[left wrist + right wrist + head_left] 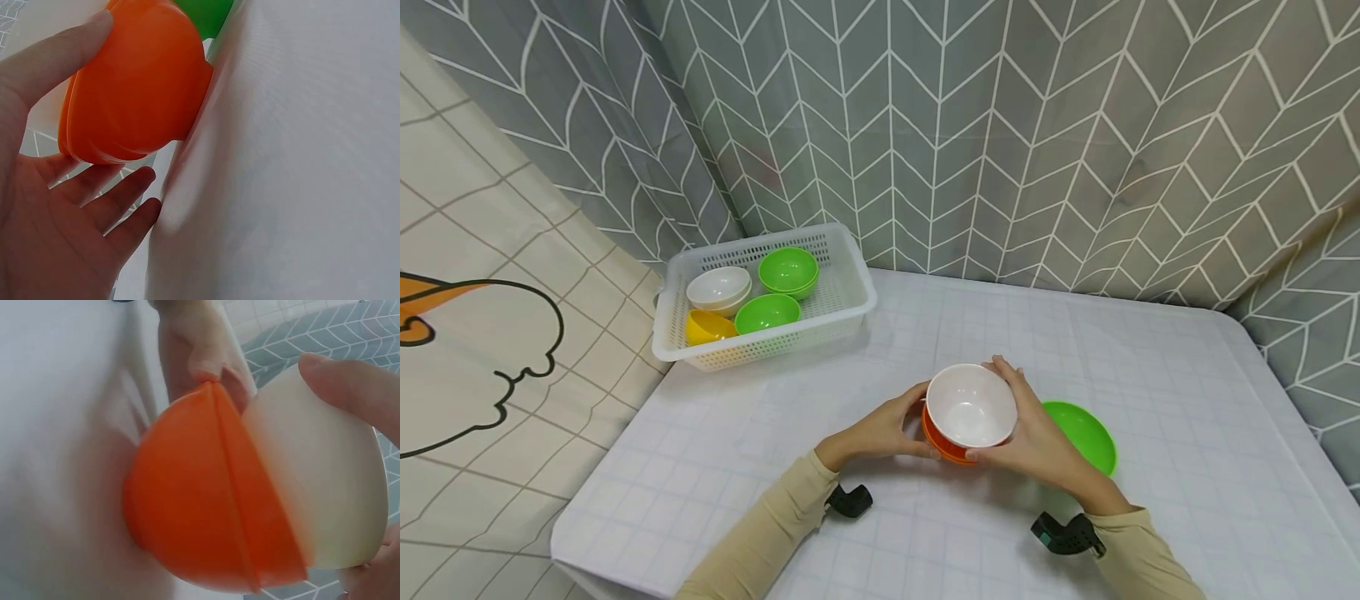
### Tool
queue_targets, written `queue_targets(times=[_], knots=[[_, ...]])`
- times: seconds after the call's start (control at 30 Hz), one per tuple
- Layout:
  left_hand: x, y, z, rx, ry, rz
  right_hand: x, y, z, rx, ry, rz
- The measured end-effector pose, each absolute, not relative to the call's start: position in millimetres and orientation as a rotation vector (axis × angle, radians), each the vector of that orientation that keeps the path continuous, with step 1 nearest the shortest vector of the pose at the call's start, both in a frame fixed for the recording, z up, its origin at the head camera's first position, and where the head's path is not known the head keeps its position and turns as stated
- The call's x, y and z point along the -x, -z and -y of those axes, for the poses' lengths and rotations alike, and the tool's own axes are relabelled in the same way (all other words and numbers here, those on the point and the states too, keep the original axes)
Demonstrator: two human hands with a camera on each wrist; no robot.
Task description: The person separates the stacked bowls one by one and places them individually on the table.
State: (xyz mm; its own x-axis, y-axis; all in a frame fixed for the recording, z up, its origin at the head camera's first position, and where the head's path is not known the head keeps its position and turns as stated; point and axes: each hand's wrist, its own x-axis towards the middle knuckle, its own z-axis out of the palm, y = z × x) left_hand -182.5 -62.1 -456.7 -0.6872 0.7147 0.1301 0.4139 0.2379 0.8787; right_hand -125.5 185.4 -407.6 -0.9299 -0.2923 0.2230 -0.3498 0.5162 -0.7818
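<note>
A white bowl (972,406) is gripped by my right hand (1043,443), thumb on the near side and fingers on the far side. Directly below it sit two nested orange bowls (937,439), mostly hidden from above by the white one. My left hand (883,427) holds these at the rim; in the left wrist view its thumb presses the orange side (137,81) and some fingers spread loosely. The right wrist view has the white bowl (319,469) tilted against the orange rims. Right of the hands lies a green bowl (1084,437), partly behind my right hand.
At the table's back left stands a white perforated basket (790,337). It holds white bowls (718,287), a yellow bowl (706,327) and green bowls (788,268). A patterned grey curtain (955,142) hangs behind the white-covered table (1210,467).
</note>
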Motion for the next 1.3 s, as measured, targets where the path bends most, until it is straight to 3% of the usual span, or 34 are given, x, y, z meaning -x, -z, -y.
queue_targets(times=[0.63, 1.3], knots=[[187.9, 467.0, 62.6, -1.128, -1.423, -2.196, 103.2, 379.2, -232.1, -0.466, -1.289, 2.537], [187.1, 465.0, 61.6, -1.087, -1.425, -2.175, 62.8, 395.1, -326.8, 0.024, -1.099, 2.526]])
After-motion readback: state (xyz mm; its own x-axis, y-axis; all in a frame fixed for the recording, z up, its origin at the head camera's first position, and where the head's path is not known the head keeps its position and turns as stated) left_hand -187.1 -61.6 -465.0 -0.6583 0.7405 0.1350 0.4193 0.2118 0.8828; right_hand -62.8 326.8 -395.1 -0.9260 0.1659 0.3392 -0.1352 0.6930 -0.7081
